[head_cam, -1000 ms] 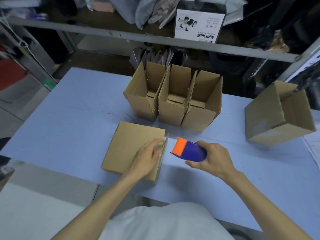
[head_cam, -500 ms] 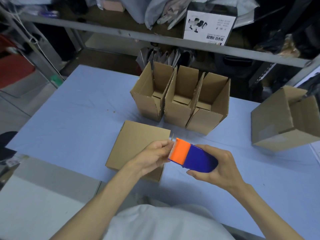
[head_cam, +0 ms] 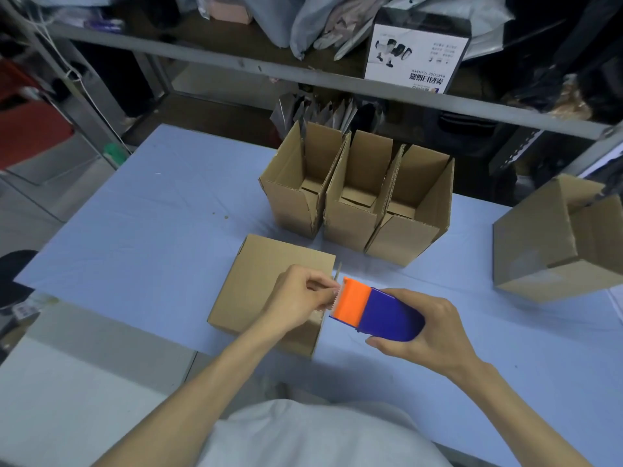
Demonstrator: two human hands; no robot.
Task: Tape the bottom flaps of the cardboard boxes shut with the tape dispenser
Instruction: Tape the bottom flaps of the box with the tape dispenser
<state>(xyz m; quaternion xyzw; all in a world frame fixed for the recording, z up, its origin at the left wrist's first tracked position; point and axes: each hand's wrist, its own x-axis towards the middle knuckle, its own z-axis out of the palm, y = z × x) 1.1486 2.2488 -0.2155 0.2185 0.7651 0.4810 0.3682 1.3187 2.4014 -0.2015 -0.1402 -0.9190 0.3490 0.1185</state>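
A cardboard box (head_cam: 263, 274) lies with a closed face up near the table's front edge. Just right of it, my right hand (head_cam: 428, 328) grips the blue body of the tape dispenser (head_cam: 377, 310), whose orange toothed head points left. My left hand (head_cam: 300, 298) hovers over the box's right edge and pinches at the tape end by the orange head. The tape itself is too thin to make out. Behind stand three open boxes (head_cam: 357, 203) side by side, openings up.
Another cardboard box (head_cam: 553, 251) lies tipped at the right on the light blue table (head_cam: 151, 214). A metal shelf rail (head_cam: 337, 85) crosses behind the table, with a white product carton (head_cam: 418, 59) and bags on it. The table's front edge runs close to my body.
My left hand lifted off the box's right edge and came to the dispenser's orange head. My right hand raised the dispenser slightly and turned its head toward the left hand.
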